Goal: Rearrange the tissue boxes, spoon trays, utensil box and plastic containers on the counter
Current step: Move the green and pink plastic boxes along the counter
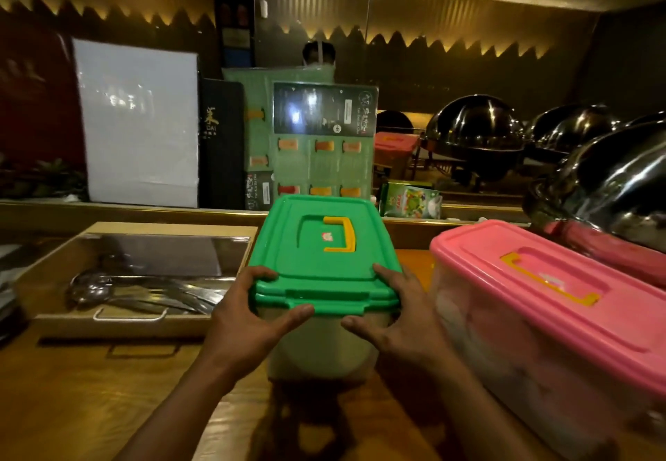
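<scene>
A clear plastic container with a green lid (320,255) and a yellow handle stands in the middle of the wooden counter (90,399). My left hand (248,313) grips its near left corner, fingers over the lid's rim, thumb on the front. My right hand (396,320) grips the near right corner the same way. To the right, close beside it, lies a longer clear container with a pink lid (547,294), also with a yellow handle. On the left sits a wooden utensil box (47,280) holding metal ladles and spoons (140,291). A green tissue box (411,201) rests behind, on the ledge.
Steel chafing-dish domes (475,129) line the right side, the nearest (612,179) overhanging the pink lid. A mirror wall behind reflects the containers. A white board (140,121) and dark menu stands (221,143) lean against the back ledge. Bare counter shows near the front left.
</scene>
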Action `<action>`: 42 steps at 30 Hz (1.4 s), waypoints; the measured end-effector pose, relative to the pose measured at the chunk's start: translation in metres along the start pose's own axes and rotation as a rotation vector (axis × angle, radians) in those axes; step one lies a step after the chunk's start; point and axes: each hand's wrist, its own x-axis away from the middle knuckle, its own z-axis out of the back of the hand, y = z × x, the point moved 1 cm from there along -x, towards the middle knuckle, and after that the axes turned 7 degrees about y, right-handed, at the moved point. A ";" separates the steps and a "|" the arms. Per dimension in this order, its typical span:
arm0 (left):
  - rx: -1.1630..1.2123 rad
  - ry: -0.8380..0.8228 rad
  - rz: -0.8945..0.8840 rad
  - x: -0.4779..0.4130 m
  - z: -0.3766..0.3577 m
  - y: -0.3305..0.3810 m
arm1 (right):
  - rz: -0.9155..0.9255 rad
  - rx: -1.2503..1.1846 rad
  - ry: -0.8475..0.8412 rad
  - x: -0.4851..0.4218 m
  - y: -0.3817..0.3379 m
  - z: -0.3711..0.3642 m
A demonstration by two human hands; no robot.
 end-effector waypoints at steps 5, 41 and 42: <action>-0.057 -0.054 -0.012 0.003 0.007 0.002 | -0.040 -0.011 -0.060 0.000 -0.006 0.002; -0.518 -0.404 -0.163 0.177 -0.356 0.175 | -0.017 0.353 -0.309 0.030 0.168 0.394; -0.534 -0.385 -0.171 0.171 -0.355 0.170 | 0.019 0.363 -0.289 0.027 0.171 0.391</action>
